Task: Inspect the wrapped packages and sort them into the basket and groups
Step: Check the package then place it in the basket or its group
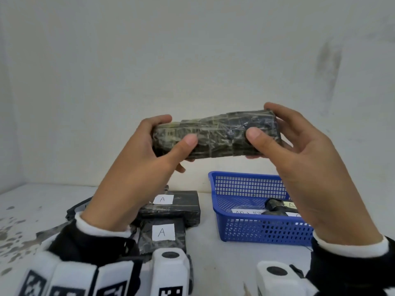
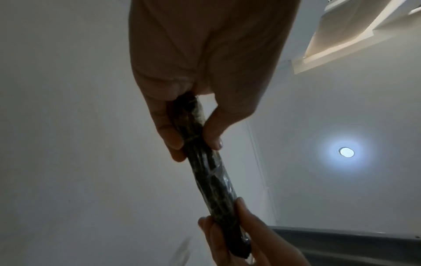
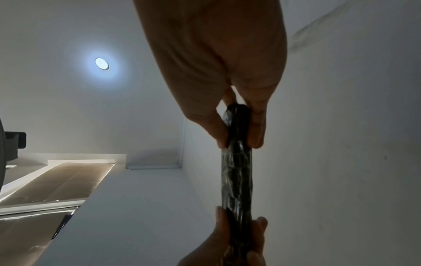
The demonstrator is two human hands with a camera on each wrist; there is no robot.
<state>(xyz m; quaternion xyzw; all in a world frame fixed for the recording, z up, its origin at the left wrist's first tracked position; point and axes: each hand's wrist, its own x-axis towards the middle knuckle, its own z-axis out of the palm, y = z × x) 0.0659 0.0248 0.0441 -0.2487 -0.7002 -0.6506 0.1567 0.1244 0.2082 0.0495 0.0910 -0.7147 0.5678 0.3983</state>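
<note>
A dark taped package (image 1: 215,135) is held up in the air above the tabletop (image 1: 42,210), roughly level, with one hand at each end. The left hand (image 1: 149,159) pinches its left end, thumb on the near face and fingers behind; the right hand (image 1: 299,150) pinches the right end the same way. Both wrist views show the package edge-on, thin and flat, clamped between thumb and fingers at either end. No label shows on the face turned toward the head camera, so this one looks to be mid-inspection, not yet sorted.

Some sorting looks done already. On the tabletop below the left hand lie two dark packages, each with a white label marked A: the farther package (image 1: 177,207) sits toward the back edge, and the nearer package (image 1: 162,233) lies just in front of it, touching or nearly so. More dark material shows to their left, partly hidden by the left wrist, so how many pieces lie there cannot be told. The blue basket (image 1: 241,229) stands on the right side of the tabletop and holds at least one small dark package (image 1: 275,207) with white slips beside it; their writing is cut off by the right hand.

What is left, by my reading: finish checking the held package, then place it with the A group or in the basket, along with anything unsorted at the left
</note>
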